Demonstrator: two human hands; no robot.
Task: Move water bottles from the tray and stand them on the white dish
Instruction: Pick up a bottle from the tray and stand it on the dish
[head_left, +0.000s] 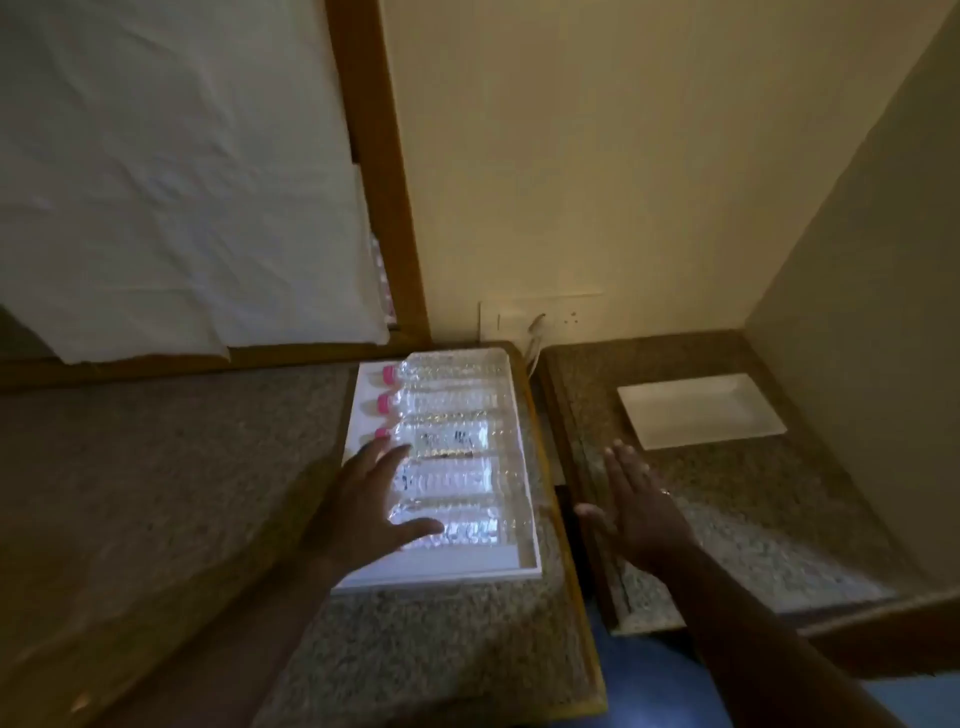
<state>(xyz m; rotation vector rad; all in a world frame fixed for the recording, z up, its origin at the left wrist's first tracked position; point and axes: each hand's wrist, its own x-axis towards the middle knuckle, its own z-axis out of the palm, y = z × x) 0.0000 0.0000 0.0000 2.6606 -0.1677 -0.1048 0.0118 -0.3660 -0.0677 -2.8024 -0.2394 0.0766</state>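
Several clear water bottles (452, 402) with pink caps lie side by side in a white tray (519, 415) on the left granite counter. My left hand (366, 506) hovers open over the near bottles, fingers spread, covering their cap ends. My right hand (636, 506) is open and flat above the gap between the two counters, holding nothing. The white dish (701, 410) is rectangular and lies bare on the right counter, beyond my right hand.
A gap (571, 514) separates the left counter (156, 467) from the right counter (753, 519). A wall socket with a plugged cable (537, 325) sits behind the tray. Walls close in the right counter at the back and right. A wooden-framed white panel (182, 182) stands at left.
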